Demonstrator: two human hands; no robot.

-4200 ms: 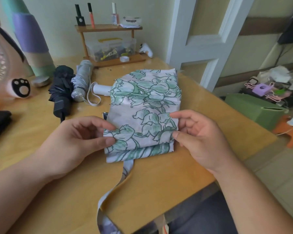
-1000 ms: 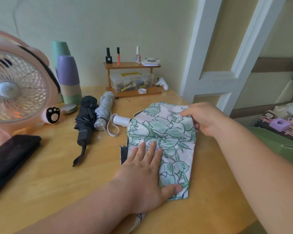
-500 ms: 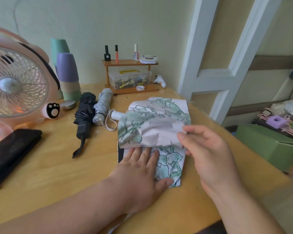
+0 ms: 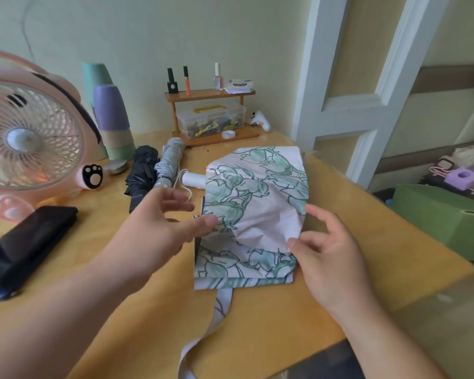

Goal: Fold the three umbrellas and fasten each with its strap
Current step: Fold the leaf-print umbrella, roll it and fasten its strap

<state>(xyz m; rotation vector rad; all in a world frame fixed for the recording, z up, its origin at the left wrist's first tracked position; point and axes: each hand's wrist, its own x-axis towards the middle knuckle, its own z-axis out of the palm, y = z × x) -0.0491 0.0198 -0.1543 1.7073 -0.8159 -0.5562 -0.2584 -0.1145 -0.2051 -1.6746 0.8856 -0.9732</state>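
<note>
Head view. Item one: white fabric umbrella with a green leaf print (image 4: pixel 255 187), lying flat at the middle of the yellow wooden table (image 4: pixel 340 283). The far part of its canopy is folded back toward the person in a raised, puffed flap with the pale underside up. Its white round handle (image 4: pixel 193 179) sticks out at the far left. Its long printed strap (image 4: pixel 222 305) is unfastened and trails from the near edge over the table's front.

Right hand (image 4: pixel 326 258): thumb and forefinger pinch the flap's right edge, the other fingers loosely curled.
Left hand (image 4: pixel 159 228): blurred, fingers spread and straight, holding nothing, thumb tip at the flap's left edge.

Item two: black folded umbrella (image 4: pixel 141 176), lying left of the printed one, partly hidden by the left hand.
Item three: silver-grey folded umbrella (image 4: pixel 170 162), just beside the black one, between it and the white handle. Whether their straps are fastened cannot be told.

Surroundings:
- pink round desk fan with paw marks (image 4: pixel 30 132), far left
- flat black case (image 4: pixel 25 247), in front of the fan
- stack of pastel cups (image 4: pixel 112 119), by the wall
- small two-tier wooden shelf (image 4: pixel 211 94) bearing small bottles, with a clear plastic box (image 4: pixel 211 119) on its lower tier
- green cardboard box (image 4: pixel 443 222), off the table to the right
</note>
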